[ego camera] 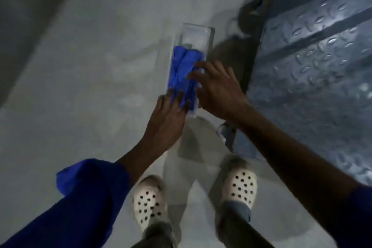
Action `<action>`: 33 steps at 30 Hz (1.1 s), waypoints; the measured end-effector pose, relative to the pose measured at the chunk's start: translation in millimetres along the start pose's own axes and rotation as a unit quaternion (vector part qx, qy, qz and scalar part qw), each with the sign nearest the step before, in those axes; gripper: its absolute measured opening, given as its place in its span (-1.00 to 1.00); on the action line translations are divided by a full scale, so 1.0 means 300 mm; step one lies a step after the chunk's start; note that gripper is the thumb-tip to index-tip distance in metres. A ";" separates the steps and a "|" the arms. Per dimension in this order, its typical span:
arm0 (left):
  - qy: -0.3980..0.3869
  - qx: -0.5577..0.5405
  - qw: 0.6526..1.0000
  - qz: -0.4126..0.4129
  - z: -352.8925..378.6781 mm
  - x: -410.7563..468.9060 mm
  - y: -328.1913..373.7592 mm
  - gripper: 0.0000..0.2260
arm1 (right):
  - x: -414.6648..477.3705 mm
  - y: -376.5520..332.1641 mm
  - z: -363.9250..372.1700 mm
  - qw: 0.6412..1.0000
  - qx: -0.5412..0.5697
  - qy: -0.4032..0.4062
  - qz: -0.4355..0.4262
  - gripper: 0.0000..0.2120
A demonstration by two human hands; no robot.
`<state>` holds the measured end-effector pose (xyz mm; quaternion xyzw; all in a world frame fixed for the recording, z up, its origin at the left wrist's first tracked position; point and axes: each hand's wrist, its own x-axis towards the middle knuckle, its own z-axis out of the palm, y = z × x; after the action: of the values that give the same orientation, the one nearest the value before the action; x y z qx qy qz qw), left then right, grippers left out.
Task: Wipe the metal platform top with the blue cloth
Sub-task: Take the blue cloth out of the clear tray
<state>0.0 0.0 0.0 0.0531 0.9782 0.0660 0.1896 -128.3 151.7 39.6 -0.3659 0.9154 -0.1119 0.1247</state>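
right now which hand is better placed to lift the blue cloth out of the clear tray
Probably the left hand: its fingers already lie on the near end of the blue cloth in the clear tray. The right hand is spread open, just brushing its side.

Light: dim, cool grey, you are working in low light | Glare: pale highlights on the raised studs of the metal platform (314, 50) | Shadows: soft dark patches on the floor (80, 66) beside the platform edge and near your feet | Blur: whole frame soft, smeared at upper right | Edges: corners darken, lines bend.
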 end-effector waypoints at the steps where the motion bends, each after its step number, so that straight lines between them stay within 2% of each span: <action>1: -0.002 0.002 1.000 0.007 0.036 0.025 -0.010 -0.50 | 0.035 0.021 0.052 0.999 -0.023 -0.004 -0.025 -0.61; 4: -0.005 0.004 1.000 0.013 0.110 0.085 -0.042 -0.32 | 0.137 0.097 0.153 0.995 -0.052 -0.040 -0.079 -0.64; 6: 0.012 0.002 1.000 0.017 0.152 0.110 -0.040 -0.29 | 0.193 0.133 0.205 0.991 -0.054 -0.063 -0.103 -0.63; 8: 0.010 -0.007 1.000 -0.004 0.161 0.131 -0.013 -0.36 | 0.235 0.156 0.217 0.986 -0.064 -0.084 -0.128 -0.57; 11: -0.053 0.038 0.997 -0.051 0.156 0.168 0.022 -0.49 | 0.278 0.157 0.206 0.963 -0.145 -0.135 -0.182 -0.51; 13: -0.034 0.064 0.996 -0.057 0.139 0.206 0.038 -0.60 | 0.299 0.127 0.200 0.939 -0.215 -0.169 -0.207 -0.49; 15: -0.025 0.071 0.994 -0.073 0.126 0.243 0.041 -0.68 | 0.327 0.092 0.193 0.939 -0.213 -0.191 -0.192 -0.48; 20: -0.034 0.005 0.997 -0.072 0.119 0.290 0.014 -0.76 | 0.373 0.067 0.182 0.946 -0.185 -0.204 -0.173 -0.54; 25: -0.010 -0.038 0.995 -0.092 0.118 0.252 -0.037 -0.71 | 0.364 0.050 0.187 0.957 -0.147 -0.199 -0.151 -0.66; 29: 0.010 -0.088 0.994 -0.068 0.113 0.214 -0.055 -0.65 | 0.349 0.066 0.175 0.972 -0.092 -0.178 -0.121 -0.73; 31: -0.002 -0.054 0.997 -0.063 0.087 0.189 -0.050 -0.65 | 0.340 0.091 0.151 0.978 -0.077 -0.144 -0.132 -0.73; 33: -0.028 0.042 0.998 -0.027 0.058 0.161 -0.040 -0.59 | 0.317 0.109 0.104 0.984 -0.055 -0.099 -0.139 -0.72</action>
<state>-39.0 -3.8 -35.5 0.0361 0.9755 0.0179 0.2164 -206.1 104.9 -13.3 -0.5055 0.8434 -0.0405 0.1775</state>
